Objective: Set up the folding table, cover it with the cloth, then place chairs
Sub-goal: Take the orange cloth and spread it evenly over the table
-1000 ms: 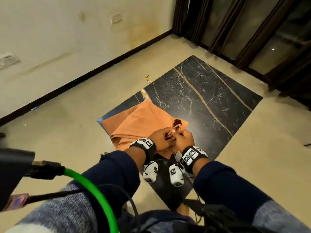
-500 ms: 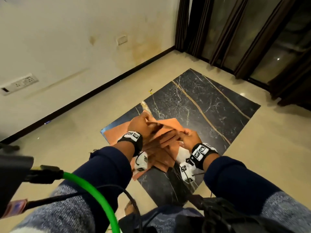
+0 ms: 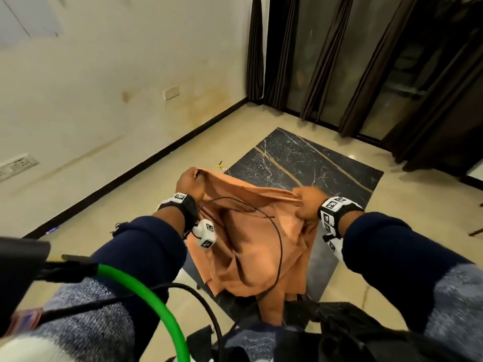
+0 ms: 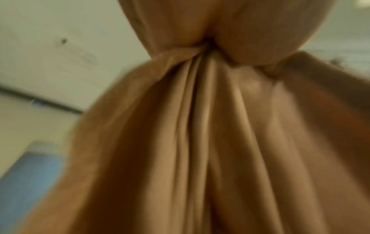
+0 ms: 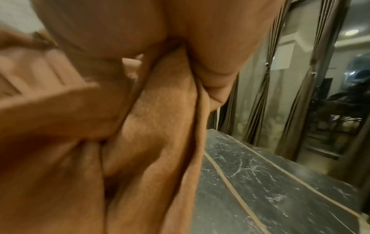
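- My left hand (image 3: pixel 190 184) and right hand (image 3: pixel 308 202) each had fingers bunched round an edge of the orange cloth (image 3: pixel 251 246), lifted above the dark marble surface (image 3: pixel 308 163).
- It felt soft, light and limp; corners seemed the best hold for spreading.

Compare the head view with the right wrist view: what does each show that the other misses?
Only the head view shows both hands at once: the left hand and right hand each holding the orange fabric cloth lifted and spread between them. Only the right wrist view shows the right grip close up, fingers curled round a bunched fold. Both show the cloth and the black marble-patterned tabletop uncovered beyond it.
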The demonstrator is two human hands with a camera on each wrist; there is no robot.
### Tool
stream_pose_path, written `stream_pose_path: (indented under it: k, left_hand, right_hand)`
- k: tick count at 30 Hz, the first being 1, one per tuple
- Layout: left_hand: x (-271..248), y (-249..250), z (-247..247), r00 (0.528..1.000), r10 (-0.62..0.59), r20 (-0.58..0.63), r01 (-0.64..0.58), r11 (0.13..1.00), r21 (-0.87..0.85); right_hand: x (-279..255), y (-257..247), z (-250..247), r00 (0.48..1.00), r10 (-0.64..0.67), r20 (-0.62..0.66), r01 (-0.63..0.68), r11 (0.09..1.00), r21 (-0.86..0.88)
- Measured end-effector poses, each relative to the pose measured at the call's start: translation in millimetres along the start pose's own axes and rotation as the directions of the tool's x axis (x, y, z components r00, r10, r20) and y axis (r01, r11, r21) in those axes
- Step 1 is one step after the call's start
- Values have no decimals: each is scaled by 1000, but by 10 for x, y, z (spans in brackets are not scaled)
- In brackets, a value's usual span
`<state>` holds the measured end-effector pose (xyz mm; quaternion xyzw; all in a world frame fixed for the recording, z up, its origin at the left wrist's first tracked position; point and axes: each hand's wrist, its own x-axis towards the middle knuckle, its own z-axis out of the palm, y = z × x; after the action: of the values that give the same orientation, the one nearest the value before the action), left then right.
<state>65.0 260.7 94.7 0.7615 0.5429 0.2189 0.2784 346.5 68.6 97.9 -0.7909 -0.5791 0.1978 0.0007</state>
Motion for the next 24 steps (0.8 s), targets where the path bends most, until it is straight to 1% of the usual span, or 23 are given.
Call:
stream_pose_path:
  k: [1, 2, 3, 4, 5, 6, 8, 9, 10, 11, 12, 13, 14, 15, 16, 17, 18, 19, 20, 21, 22, 23, 24]
  left_hand:
    - [31, 91, -93, 994, 97, 58, -103, 989, 111]
    - [65, 188, -209, 972, 183, 149, -217, 939, 267]
    - [130, 306, -329, 946, 230, 230, -307, 863, 400]
    - [193, 450, -453, 929, 267, 257, -365, 782, 505]
    - [258, 596, -575, 921, 319, 222, -389, 739, 549]
    - [333, 754, -711, 912, 383, 148, -397, 732, 553]
    - [494, 968, -946, 901, 425, -86, -334, 807, 488]
    - [571, 1034, -1056, 888, 395, -236, -281, 872, 400]
    - [615, 1066, -1154, 865, 328, -380, -235, 933, 271]
    - [648, 1081, -1204, 853, 214, -475, -181, 977, 114]
    - [641, 1066, -1187, 863, 56, -502, -93, 994, -49]
    - [599, 1032, -1098, 885, -100, -455, 30, 987, -159]
    - [518, 997, -984, 908, -243, -342, 137, 942, -306]
    - [405, 920, -840, 925, -327, -195, 221, 879, -423]
    - [286, 849, -699, 938, -342, -63, 265, 821, -506]
    - [208, 764, -577, 951, -309, -7, 268, 836, -479]
    - [171, 686, -485, 970, -242, -31, 212, 901, -378]
    - [121, 629, -429, 995, -84, -62, 77, 991, -106]
    - [79, 576, -447, 998, 60, -10, -58, 992, 115]
    - [60, 545, -493, 987, 140, 84, -160, 926, 341]
    - [57, 520, -574, 977, 154, 149, -207, 854, 478]
    - [85, 521, -685, 980, 134, 147, -194, 811, 552]
    - [100, 559, -805, 982, 168, 88, -187, 784, 592]
  right_hand:
    - [-5, 32, -81, 999, 21, 29, -17, 994, -110]
    - [1, 71, -183, 999, 51, -7, -51, 986, -158]
    - [17, 124, -305, 994, 66, -87, -80, 983, -167]
    - [27, 159, -465, 979, 86, -186, -116, 981, -158]
    - [35, 198, -630, 953, 102, -285, -140, 983, -116]
    - [26, 203, -821, 921, 129, -368, -156, 987, -43]
    - [40, 177, -1160, 840, 156, -519, -140, 988, 71]
    - [65, 175, -1296, 787, 166, -595, -113, 986, 125]
    - [85, 167, -1403, 734, 177, -655, -75, 981, 181]
    - [128, 185, -1473, 702, 193, -685, -40, 972, 233]
    - [142, 184, -1491, 702, 206, -682, -10, 960, 279]
    - [128, 171, -1474, 732, 215, -647, 18, 942, 334]
    - [106, 159, -1421, 771, 204, -603, 60, 920, 388]
    - [104, 159, -1332, 826, 173, -536, 74, 911, 407]
    - [101, 177, -1228, 879, 139, -455, 50, 924, 379]
    - [95, 201, -1123, 916, 118, -384, 18, 943, 333]
    - [110, 261, -1037, 930, 121, -348, -16, 957, 290]
    - [112, 368, -986, 926, 134, -353, -45, 967, 250]
    - [102, 479, -1002, 911, 169, -377, -79, 967, 243]
    - [90, 629, -1057, 887, 212, -411, -113, 961, 252]
    - [49, 747, -1138, 855, 248, -455, -132, 953, 273]
    - [2, 847, -1233, 824, 274, -496, -138, 946, 294]
    - [-30, 931, -1329, 794, 300, -529, -143, 938, 317]
